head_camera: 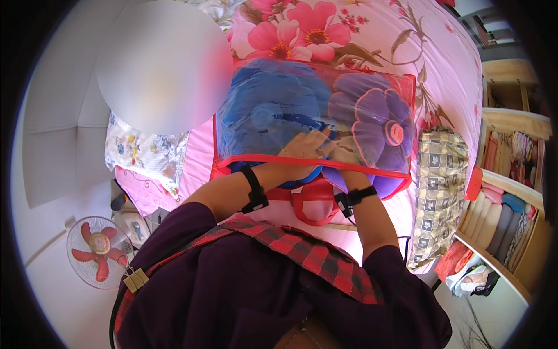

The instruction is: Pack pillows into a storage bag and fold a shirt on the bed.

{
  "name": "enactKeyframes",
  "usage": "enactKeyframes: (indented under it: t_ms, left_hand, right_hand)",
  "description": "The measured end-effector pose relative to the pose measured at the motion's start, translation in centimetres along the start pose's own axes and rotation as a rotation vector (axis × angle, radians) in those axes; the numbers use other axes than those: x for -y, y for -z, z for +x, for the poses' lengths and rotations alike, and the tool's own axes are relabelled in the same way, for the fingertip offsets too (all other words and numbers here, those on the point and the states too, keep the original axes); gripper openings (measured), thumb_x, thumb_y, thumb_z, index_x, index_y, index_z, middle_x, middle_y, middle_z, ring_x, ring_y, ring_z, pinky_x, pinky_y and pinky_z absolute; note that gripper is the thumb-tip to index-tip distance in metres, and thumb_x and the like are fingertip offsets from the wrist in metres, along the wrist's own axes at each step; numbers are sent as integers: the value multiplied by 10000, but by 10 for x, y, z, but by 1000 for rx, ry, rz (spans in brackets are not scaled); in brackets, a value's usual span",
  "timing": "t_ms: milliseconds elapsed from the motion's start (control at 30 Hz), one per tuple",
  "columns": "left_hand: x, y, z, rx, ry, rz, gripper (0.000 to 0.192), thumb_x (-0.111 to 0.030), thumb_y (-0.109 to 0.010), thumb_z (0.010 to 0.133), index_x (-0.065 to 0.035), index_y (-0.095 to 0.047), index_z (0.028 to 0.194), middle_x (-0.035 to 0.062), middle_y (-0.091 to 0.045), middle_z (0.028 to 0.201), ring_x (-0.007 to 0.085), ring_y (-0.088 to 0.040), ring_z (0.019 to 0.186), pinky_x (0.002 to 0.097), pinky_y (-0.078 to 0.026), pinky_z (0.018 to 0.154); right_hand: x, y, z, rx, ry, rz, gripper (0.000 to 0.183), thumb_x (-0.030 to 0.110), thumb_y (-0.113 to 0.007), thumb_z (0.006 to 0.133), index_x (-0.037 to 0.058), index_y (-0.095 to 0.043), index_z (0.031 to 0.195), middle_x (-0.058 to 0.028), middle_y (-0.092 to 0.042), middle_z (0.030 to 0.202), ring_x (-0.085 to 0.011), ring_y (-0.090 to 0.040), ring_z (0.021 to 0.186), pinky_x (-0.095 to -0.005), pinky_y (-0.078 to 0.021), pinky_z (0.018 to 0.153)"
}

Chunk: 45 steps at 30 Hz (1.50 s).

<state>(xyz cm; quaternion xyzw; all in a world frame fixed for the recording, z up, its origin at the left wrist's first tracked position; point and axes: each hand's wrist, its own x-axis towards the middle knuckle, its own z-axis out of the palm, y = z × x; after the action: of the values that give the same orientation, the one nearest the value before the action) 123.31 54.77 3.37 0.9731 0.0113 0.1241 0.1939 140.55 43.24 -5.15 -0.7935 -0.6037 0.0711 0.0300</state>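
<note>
A clear plastic storage bag with red edging (285,159) lies on the bed before me. Inside it, a blue flower-shaped cushion (261,98) fills the left side. A purple flower-shaped cushion (377,111) with an orange-pink centre takes up the right side. Both my hands reach in through the near opening and show through the plastic. My left hand (305,145) rests against the blue cushion with its fingers stretched out. Close beside it, my right hand (347,150) is at the purple cushion's left edge; glare and plastic blur its fingers. A red strap loop (314,213) hangs at the near side.
Pink floral bedding (440,56) covers the bed. A checked pillow (440,192) lies to the right and a white floral pillow (144,150) to the left. Open drawers with folded clothes (501,218) stand at the right. A fan with red blades (99,251) is at lower left.
</note>
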Motion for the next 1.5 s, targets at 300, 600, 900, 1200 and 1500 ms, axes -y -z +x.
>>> enactKeyframes:
  t_ms: [300,600,900,1200,1500]
  left_hand:
    - [12,-44,28,82,214,19,683,-227,-587,849,-7,-381,1462,275,-296,1534,377,-321,1430,481,-391,1007]
    - [9,-41,72,-346,116,-157,530,-97,-568,863,10,-477,1375,237,-485,1394,398,-452,1321,484,-422,1017]
    - [33,-46,195,-58,484,195,376,-303,-610,860,9,-618,1070,254,-640,1091,436,-588,1032,537,-461,864]
    - [18,-67,180,-279,273,-134,434,-171,-687,793,-14,-557,1176,238,-590,1090,433,-549,1030,498,-437,894]
    - [-2,-82,130,-273,93,55,333,-52,-609,734,-11,-556,1061,252,-527,1074,461,-500,1015,531,-419,874]
  right_hand:
    - [26,97,-69,-351,42,301,481,166,-589,855,22,-531,1311,-219,-498,1386,-387,-446,1317,-512,-334,1061]
    - [20,74,-63,-448,-329,248,614,279,-660,821,182,-506,1407,-234,-392,1467,-405,-373,1355,-532,-277,1073]
    - [7,63,-76,-405,-318,424,474,114,-647,783,75,-575,1250,-201,-574,1202,-350,-573,1089,-441,-439,902]
    - [-41,83,-77,-602,-292,359,477,130,-605,779,27,-572,1244,-212,-565,1255,-373,-538,1170,-465,-411,985]
    - [-125,37,-64,-720,-680,633,590,308,-596,897,-65,-488,1341,-264,-451,1425,-394,-420,1344,-462,-342,1117]
